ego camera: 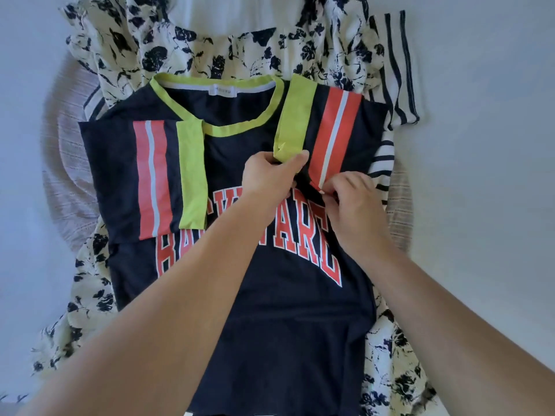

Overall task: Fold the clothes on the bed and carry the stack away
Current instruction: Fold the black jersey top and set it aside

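A navy T-shirt (270, 310) with red letters and a lime collar lies face up on top of the pile. Its left sleeve (156, 178), with red and white stripes and a lime cuff, lies folded in over the chest. My left hand (270, 178) pinches the lime cuff of the right sleeve (333, 127). My right hand (351, 202) pinches the lower edge of that same sleeve at the red stripe. Both forearms reach across the shirt's lower half.
Under the shirt lie a cream garment with dark flowers (210, 46), a navy-and-white striped top (396, 73) at the right, and a pale ribbed garment (66, 175) at the left. All rest on a light bed sheet (486, 145).
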